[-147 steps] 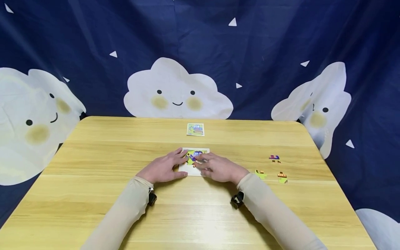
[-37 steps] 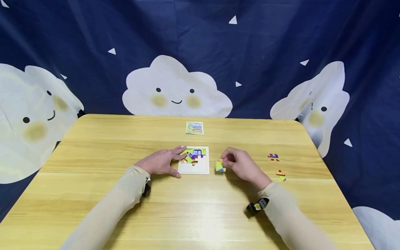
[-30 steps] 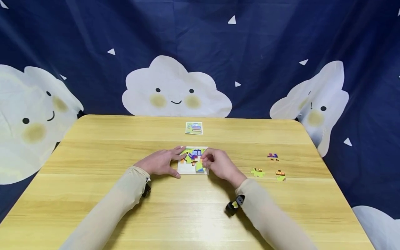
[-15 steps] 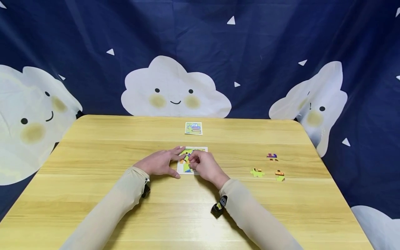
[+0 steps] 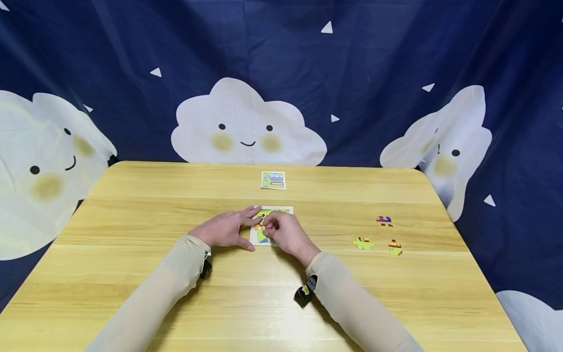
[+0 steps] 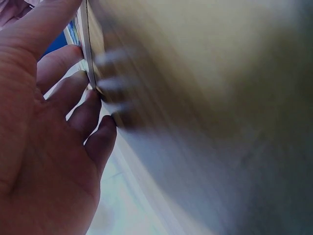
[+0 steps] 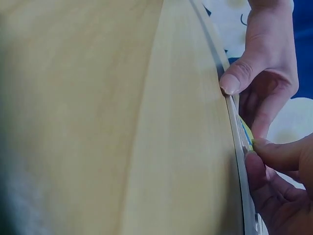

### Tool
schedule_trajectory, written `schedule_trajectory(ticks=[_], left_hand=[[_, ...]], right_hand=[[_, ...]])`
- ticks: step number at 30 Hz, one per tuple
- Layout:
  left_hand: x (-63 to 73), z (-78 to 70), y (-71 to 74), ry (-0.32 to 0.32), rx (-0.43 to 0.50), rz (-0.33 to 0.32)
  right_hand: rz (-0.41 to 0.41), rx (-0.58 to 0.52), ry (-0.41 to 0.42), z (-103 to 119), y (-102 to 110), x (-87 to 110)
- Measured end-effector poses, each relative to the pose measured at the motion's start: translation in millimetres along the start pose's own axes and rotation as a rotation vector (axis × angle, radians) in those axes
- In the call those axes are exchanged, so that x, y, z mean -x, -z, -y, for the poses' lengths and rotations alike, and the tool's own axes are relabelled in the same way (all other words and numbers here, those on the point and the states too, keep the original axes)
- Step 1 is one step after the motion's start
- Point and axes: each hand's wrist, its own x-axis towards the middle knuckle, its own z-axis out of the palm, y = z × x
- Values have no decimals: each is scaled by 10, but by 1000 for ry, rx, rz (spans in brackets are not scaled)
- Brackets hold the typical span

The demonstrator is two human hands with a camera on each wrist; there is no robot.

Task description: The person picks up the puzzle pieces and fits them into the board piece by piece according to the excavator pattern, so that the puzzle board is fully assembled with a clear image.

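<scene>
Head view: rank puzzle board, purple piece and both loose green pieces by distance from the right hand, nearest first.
1. Puzzle board: partly under the right hand.
2. Left green piece: right of the board.
3. Purple piece and right green piece: farther right, too close to rank.

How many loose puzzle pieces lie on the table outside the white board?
3, to the right of the white board: the purple piece farthest back, the green piece nearer, the orange-topped piece to its right. More may be hidden under the left hand or right hand.
</scene>
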Motion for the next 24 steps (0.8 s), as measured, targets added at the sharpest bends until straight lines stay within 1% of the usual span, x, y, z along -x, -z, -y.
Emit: schedule_trajectory(ticks=[8, 11, 13, 19, 21, 22, 24], left_hand=[[-3, -2, -4, 1, -6, 3], [1, -8, -1, 3, -3, 5], [5, -14, 2, 5, 1, 5], [7, -13, 0, 15, 6, 10], [9, -11, 1, 13, 1, 10], [11, -12, 2, 12, -3, 10], [9, -19, 6, 10, -10, 11]], right_hand=[[-2, -131, -50, 1, -16, -7], [9, -152, -52, 9, -24, -15], [8, -107, -34, 12, -19, -19], [0, 80, 53, -14, 64, -4], [20, 158, 119, -25, 110, 19], [32, 212, 167, -29, 139, 39], [62, 339, 289, -34, 202, 80]])
